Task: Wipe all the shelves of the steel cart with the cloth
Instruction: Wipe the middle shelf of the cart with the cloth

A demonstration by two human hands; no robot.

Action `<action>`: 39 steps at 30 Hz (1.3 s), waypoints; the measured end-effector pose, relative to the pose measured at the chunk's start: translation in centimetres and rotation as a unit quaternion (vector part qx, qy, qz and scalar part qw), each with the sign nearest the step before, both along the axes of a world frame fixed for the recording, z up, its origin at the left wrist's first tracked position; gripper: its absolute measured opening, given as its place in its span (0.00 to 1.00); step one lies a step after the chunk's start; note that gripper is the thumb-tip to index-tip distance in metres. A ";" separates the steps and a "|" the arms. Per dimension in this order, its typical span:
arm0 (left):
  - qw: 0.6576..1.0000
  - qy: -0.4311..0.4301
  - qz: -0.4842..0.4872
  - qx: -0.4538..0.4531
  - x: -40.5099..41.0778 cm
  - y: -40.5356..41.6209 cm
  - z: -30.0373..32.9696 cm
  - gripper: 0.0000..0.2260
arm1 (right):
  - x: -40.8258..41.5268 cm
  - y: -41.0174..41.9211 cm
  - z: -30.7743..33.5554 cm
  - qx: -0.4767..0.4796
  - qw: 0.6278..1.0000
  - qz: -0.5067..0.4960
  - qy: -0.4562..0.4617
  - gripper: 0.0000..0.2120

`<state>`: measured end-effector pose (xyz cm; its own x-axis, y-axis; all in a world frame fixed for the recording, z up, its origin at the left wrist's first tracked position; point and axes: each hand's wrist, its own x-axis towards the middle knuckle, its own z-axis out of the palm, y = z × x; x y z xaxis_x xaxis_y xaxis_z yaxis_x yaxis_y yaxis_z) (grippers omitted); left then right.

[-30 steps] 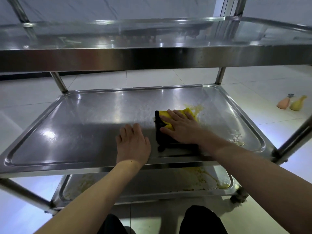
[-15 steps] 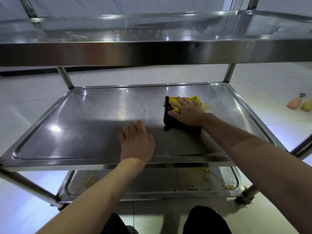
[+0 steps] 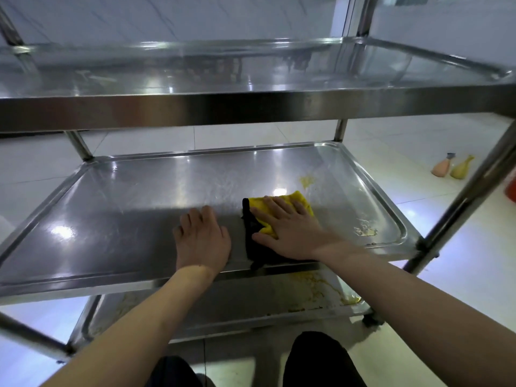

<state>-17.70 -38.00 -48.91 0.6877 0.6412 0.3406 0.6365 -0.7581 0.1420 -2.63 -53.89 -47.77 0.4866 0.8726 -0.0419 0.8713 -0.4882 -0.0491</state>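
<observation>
On the middle shelf [image 3: 117, 219] of the steel cart [image 3: 251, 107], near its front edge, the right hand [image 3: 290, 233] presses flat on the yellow-and-black cloth [image 3: 279, 203]; the left hand [image 3: 202, 241] rests flat beside it, fingers straight.

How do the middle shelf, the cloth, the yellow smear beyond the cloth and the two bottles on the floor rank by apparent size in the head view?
1. Middle shelf
2. Cloth
3. Two bottles, though farther away, so unsure
4. Yellow smear
</observation>
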 end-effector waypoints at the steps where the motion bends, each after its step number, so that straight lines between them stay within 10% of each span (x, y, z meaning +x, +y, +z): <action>1: 1.000 0.006 -0.001 -0.001 0.0 0.0 0.0 0.08 | -0.1 -0.4 0.1 -0.003 1.000 0.004 0.000 0.36; 39: 1.000 -0.015 -0.011 0.004 -0.3 -0.1 0.0 0.07 | 8.8 -0.3 0.5 -0.028 0.998 -0.052 -0.022 0.40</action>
<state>-18.00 -38.08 -48.87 0.6912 0.6233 0.3657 0.6155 -0.7730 0.1540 6.20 -54.21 -47.31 0.5770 0.8141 -0.0661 0.8165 -0.5771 0.0190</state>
